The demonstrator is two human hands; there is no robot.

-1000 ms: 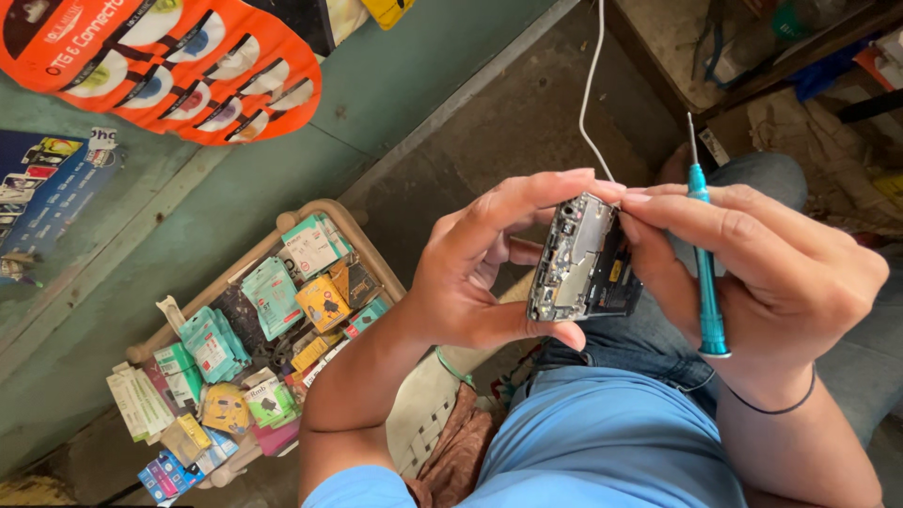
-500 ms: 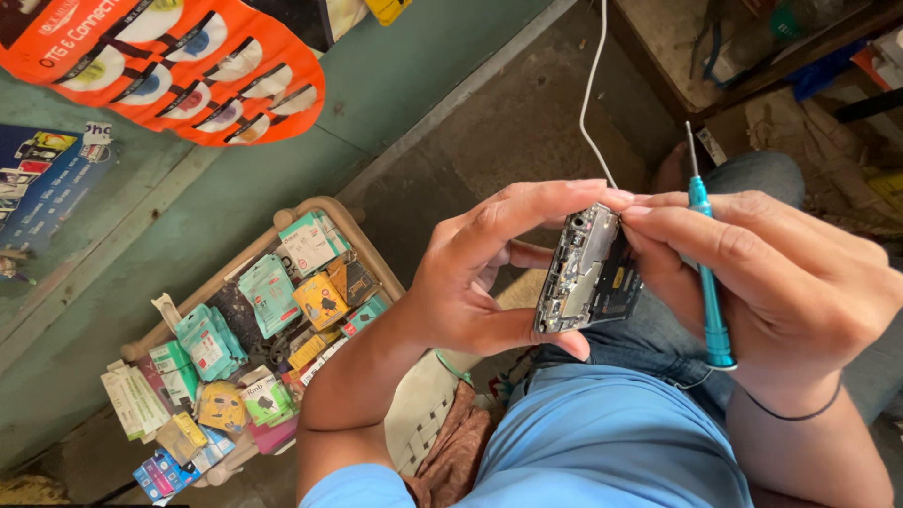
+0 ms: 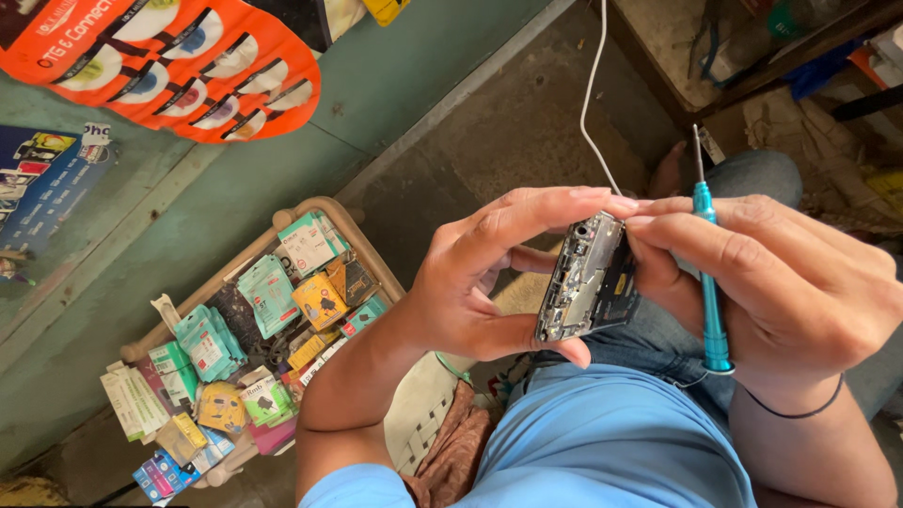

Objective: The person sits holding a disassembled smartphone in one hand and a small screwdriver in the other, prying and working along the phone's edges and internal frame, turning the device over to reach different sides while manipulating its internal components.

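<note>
— What's the person holding, from where you stand?

— One opened phone with its back cover off, grey metal and small parts showing [image 3: 588, 282]. It sits up over the lap, between both hands. The left hand [image 3: 475, 282] is clamped on it, thumb underneath at the lower edge, forefinger stretched over the top end.

— And the other hand?

— The right hand [image 3: 800, 292] has its fingertips pressed to the phone's right side and top corner. It also keeps one slim turquoise-handled screwdriver [image 3: 707, 273] tucked upright between the fingers, metal tip pointing up, not touching the phone.

— Anything else about?

— One thin white cable [image 3: 591, 103] hanging down behind the phone. One wooden tray [image 3: 310, 209] on the floor to the left, crammed with small packets, too many to count surely. One orange hanging card of accessories [image 3: 179, 71] on the green wall. One dark band on the right wrist [image 3: 800, 410].
</note>
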